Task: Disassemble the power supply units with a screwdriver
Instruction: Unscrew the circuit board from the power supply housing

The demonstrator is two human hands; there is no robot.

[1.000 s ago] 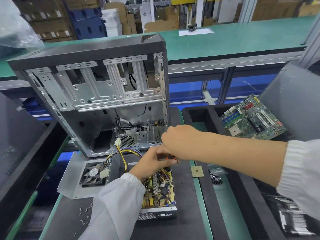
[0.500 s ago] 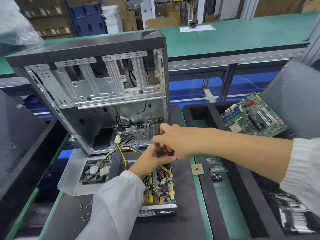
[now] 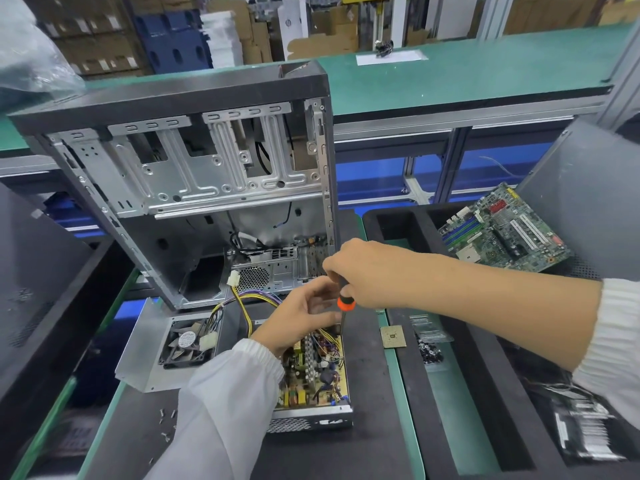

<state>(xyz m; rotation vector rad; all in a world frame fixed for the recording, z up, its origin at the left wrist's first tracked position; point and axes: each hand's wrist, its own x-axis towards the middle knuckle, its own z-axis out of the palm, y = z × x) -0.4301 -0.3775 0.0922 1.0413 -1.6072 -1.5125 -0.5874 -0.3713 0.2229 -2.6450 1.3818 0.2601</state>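
Note:
An opened power supply unit lies on the black mat in front of me, its yellow circuit board exposed. Its metal cover with the fan lies to the left, joined by coloured wires. My right hand grips a screwdriver with an orange-and-black handle, the shaft pointing down into the unit's far right corner. My left hand reaches over the board with its fingers curled near the shaft; whether it touches the shaft or the board is hidden.
An empty grey PC case stands upright right behind the unit. Loose screws lie at the left. A CPU chip and a small pile of screws lie to the right. A motherboard leans in a black tray.
My right hand has risen, so the screwdriver's orange handle and shaft now show below it. My left hand has opened a little around the shaft.

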